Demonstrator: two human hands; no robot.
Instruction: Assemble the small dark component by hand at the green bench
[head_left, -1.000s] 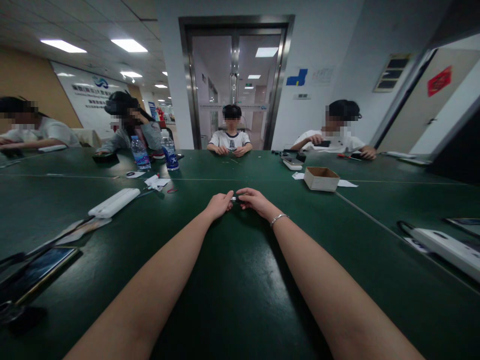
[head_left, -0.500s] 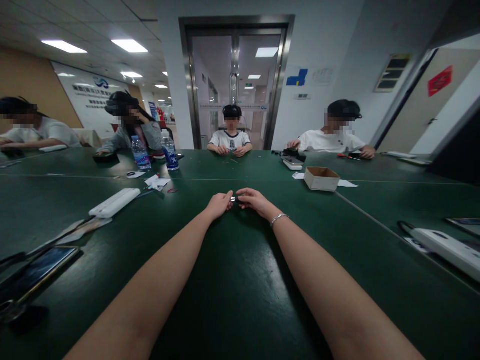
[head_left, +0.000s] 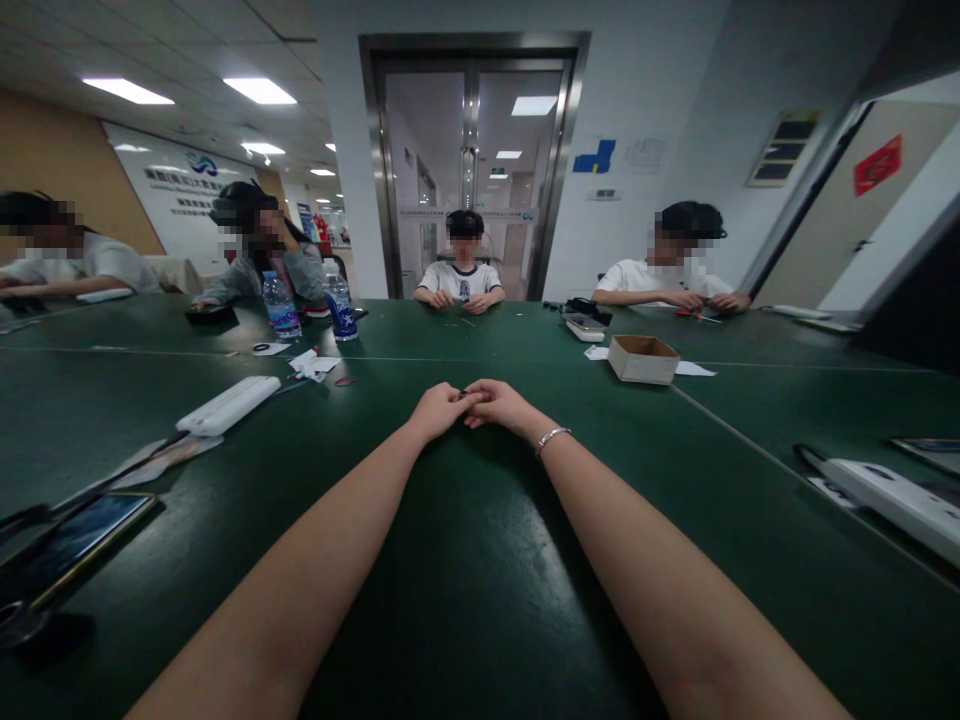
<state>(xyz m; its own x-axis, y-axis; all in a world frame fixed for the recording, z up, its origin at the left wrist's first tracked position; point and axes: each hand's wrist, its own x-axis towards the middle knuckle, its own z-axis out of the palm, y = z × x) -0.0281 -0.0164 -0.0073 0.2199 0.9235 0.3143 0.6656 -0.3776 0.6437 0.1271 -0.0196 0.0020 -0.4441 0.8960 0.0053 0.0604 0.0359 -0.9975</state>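
My left hand (head_left: pixel 437 412) and my right hand (head_left: pixel 495 405) meet over the middle of the green table (head_left: pixel 465 560). Between their fingertips a sliver of a small dark object (head_left: pixel 463 393) shows; its kind is too small to make out. The fingers of both hands are closed around it and cover most of it. A silver bracelet (head_left: pixel 553 438) circles my right wrist.
A small cardboard box (head_left: pixel 643 362) stands ahead on the right. Power strips (head_left: pixel 231 404) lie on both sides, with a phone (head_left: pixel 82 540) at the left. Two bottles (head_left: pixel 341 305) stand farther off. Several people sit across the table.
My right hand has moved left, its fingers closing against my left hand. The shiny pale part seen between them is now covered. At the far right, a person's hands have come together.
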